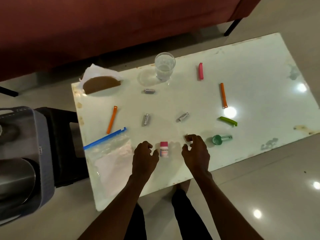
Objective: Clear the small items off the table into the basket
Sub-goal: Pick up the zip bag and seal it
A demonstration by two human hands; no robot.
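Note:
My left hand (144, 156) hovers with loosely curled fingers, its thumb beside a small pink-capped bottle (164, 149) standing near the white table's (251, 70) front edge. My right hand (195, 152) is curled over a small grey item (186, 135) that peeks out at its index fingertip; the thumb stays apart. Three batteries (149, 91) (146, 119) (183, 116) lie mid-table. Bag clips lie around them: pink (200, 71), orange (223, 95), orange (112, 119), green (228, 121). A teal scoop (220, 139) is right of my right hand. The grey basket (43, 153) stands at the left.
A glass of water (164, 66) stands at the table's far edge, beside a brown flat piece on white paper (101, 84). A zip bag with a blue seal (107, 153) lies front left. The basket holds a metal vessel (15, 177) and sits on a black stool (60, 135). A red sofa lies behind.

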